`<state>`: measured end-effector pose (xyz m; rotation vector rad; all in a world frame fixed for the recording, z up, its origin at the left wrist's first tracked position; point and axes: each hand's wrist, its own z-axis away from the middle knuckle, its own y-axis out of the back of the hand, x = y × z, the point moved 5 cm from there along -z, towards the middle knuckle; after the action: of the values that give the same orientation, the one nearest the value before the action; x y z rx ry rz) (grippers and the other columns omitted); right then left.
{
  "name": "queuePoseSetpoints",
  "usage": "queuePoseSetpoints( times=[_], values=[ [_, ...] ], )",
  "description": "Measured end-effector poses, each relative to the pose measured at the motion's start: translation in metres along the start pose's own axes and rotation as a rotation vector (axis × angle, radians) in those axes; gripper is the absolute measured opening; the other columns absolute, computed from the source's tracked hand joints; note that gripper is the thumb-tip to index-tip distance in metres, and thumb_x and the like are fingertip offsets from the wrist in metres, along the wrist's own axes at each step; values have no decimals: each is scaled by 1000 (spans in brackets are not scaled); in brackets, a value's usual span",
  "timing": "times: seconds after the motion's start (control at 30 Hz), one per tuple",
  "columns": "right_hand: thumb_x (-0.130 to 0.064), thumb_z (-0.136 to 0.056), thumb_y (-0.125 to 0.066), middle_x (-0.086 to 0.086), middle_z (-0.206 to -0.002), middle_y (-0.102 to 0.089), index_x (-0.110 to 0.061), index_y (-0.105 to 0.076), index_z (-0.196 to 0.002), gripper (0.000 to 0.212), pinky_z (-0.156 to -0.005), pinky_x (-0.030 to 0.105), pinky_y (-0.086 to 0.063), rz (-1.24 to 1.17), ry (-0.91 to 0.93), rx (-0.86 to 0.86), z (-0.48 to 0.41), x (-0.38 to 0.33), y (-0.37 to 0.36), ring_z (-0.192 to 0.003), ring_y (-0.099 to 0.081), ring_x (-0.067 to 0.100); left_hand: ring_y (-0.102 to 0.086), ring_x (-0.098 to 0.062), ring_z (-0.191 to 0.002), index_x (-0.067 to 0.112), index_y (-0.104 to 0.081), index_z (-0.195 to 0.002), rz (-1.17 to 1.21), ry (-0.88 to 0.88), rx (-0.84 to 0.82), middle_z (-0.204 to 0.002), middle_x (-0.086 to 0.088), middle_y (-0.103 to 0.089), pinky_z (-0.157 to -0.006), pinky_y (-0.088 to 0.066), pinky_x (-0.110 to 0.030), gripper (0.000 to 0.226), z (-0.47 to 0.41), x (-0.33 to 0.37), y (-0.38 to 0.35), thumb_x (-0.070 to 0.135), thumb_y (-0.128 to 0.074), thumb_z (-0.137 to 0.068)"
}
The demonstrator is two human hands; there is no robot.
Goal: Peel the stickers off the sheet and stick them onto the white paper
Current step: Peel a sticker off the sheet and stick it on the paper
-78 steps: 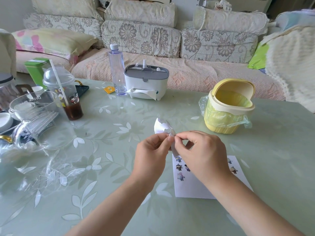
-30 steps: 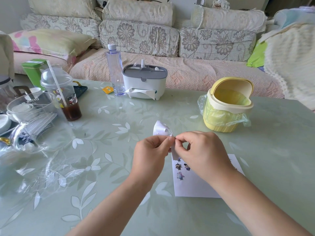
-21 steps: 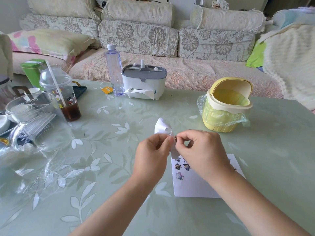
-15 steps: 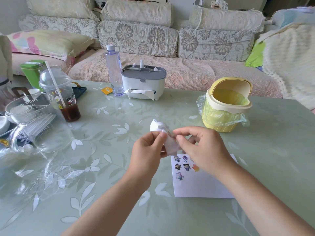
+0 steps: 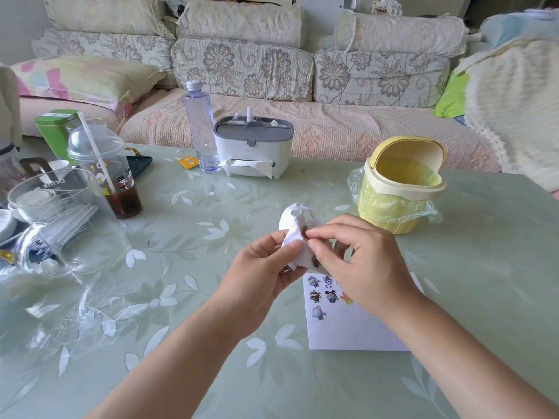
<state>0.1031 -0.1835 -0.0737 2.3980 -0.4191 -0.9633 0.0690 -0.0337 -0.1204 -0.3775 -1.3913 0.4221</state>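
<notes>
**A:** What are the hands doing?

**B:** Both are at the centre of the frame, raised above the table. The left hand [image 5: 260, 276] has its thumb and fingers curled round the lower part of a crumpled white sticker sheet [image 5: 295, 219] and holds it upright. The right hand [image 5: 360, 264] pinches a small brownish sticker [image 5: 303, 229] between thumb and forefinger at the sheet's right edge. Its other fingers are loosely bent and hold nothing.

**A:** Is that sticker free of the sheet?

**B:** I cannot tell, because the fingertips cover the join. The upper part of the sheet has cut-out holes.

**A:** And the white paper?

**B:** The white paper [image 5: 348, 331] lies flat on the table just below and to the right of the hands, and the right wrist hides part of it. Small cartoon stickers [image 5: 328, 293] sit in rows near its upper left corner.

**A:** What is further out?

**B:** A pale green glass table [image 5: 181, 297] with a leaf pattern carries everything. A yellow lidded bin [image 5: 399, 189] lined with a bag stands right of centre, above the hands. A white and grey tissue box [image 5: 252, 146] stands at upper centre, with a clear water bottle [image 5: 201, 125] just to its left. At the left edge are a domed plastic cup [image 5: 106, 173] of dark drink with a straw, a glass pitcher [image 5: 60, 219] and a green tin [image 5: 56, 131]. A flowered sofa [image 5: 302, 128] runs across the top of the frame.
</notes>
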Motion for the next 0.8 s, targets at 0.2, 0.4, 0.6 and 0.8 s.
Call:
queuePoseSetpoints(
  times=[0.2, 0.4, 0.6, 0.8],
  values=[
    [-29, -91, -68, -16, -85, -63, -25, -80, -99, 15, -54, 32, -49, 114, 83, 17, -2, -4, 7, -59, -53, 5, -71, -15, -85, 4, -71, -106, -44, -37, 42, -97, -9, -75, -79, -57, -23, 18, 0, 2, -1, 6, -56, -98],
    [-39, -92, -63, -13, -84, -64, -25, -80, -96, 22, -50, 30, -47, 174, 139, -12, -2, -5, 5, -59, -43, 0, -69, -23, -91, -1, -72, -106, -31, -56, 49, -101, -18, -73, -84, -58, -28, 18, 2, 1, -2, 6, -59, -96],
    [-44, -89, -62, -13, -82, -64, -28, -80, -92, 24, -48, 28, -45, 194, 131, -31, -2, -7, 5, -58, -42, 1, -73, -19, -80, 6, -75, -98, -147, -129, 134, -90, -14, -77, -81, -60, -30, 11, 4, 5, 2, 7, -67, -92],
    [-42, -87, -62, -15, -80, -65, -30, -78, -84, 20, -47, 28, -45, 189, 79, -22, -3, -6, 7, -54, -45, 1, -72, -23, -88, 1, -76, -96, -64, -77, 33, -94, -16, -75, -82, -58, -27, 22, 4, 3, -2, 16, -70, -82]
  ],
)
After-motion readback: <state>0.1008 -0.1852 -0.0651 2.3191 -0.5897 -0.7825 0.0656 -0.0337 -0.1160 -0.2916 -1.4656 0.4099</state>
